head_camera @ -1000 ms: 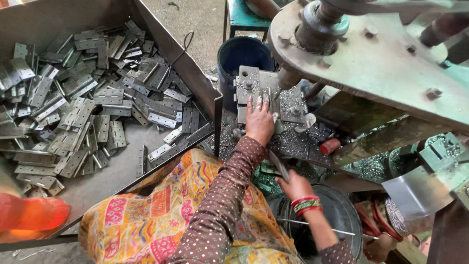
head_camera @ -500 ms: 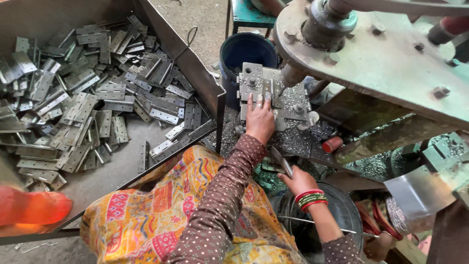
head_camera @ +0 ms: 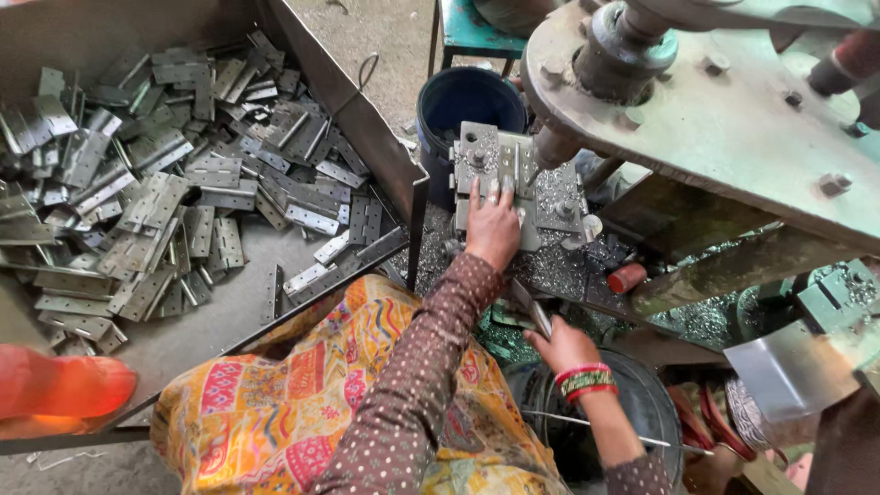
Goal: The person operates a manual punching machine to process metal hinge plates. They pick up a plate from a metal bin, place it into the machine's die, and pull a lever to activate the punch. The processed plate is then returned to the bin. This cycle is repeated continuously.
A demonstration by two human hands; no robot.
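My left hand (head_camera: 493, 229) lies on the grey metal die block (head_camera: 477, 151) of a press, fingers stretched flat over a metal piece there. Just right of my fingertips, the press ram (head_camera: 553, 147) comes down to the block. My right hand (head_camera: 561, 346), with red and green bangles at the wrist, is lower and closer to me. It grips a flat grey metal hinge piece (head_camera: 532, 310) that sticks up to the left. Both sleeves are brown with white dots.
A big metal tray (head_camera: 367, 119) on the left holds several grey hinges (head_camera: 183, 202). A dark blue bucket (head_camera: 463, 101) stands behind the die. The press's large flywheel (head_camera: 733, 119) overhangs at upper right. A round dark bin (head_camera: 642, 412) sits below my right hand. Metal chips cover the press bed.
My left hand stays on the die block with its fingers shifted slightly. The right hand keeps the hinge piece and has barely moved. The view has tilted a little.
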